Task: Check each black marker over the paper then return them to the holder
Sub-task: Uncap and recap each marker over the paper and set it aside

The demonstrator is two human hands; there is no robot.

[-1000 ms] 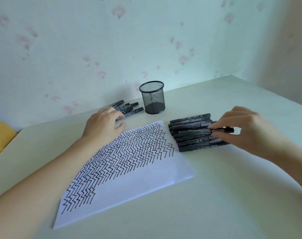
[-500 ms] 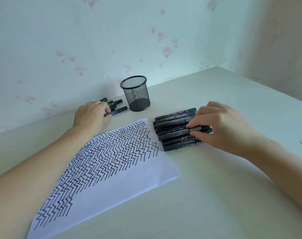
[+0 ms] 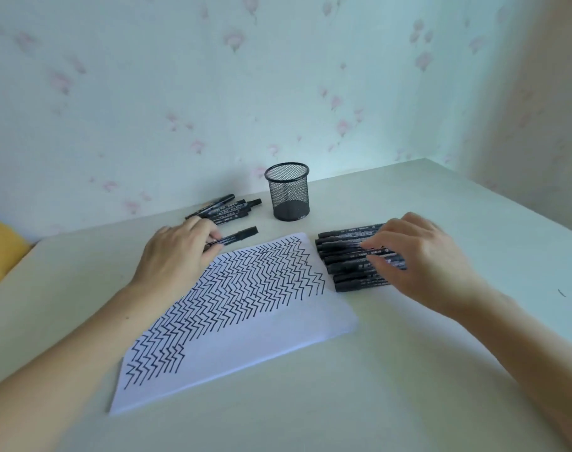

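Marker [image 3: 235,237] pinched by left hand [image 3: 175,256]; right hand [image 3: 421,259] on marker row [image 3: 346,256].

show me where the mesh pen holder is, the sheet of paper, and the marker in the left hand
mesh pen holder [image 3: 288,194], head view, on its mesh side wall.
sheet of paper [image 3: 262,340], head view, on the blank white part.
marker in the left hand [image 3: 242,235], head view, on the barrel.

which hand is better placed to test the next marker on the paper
Left: the left hand already grips a capped marker beside the paper; the right hand only rests on its marker row.
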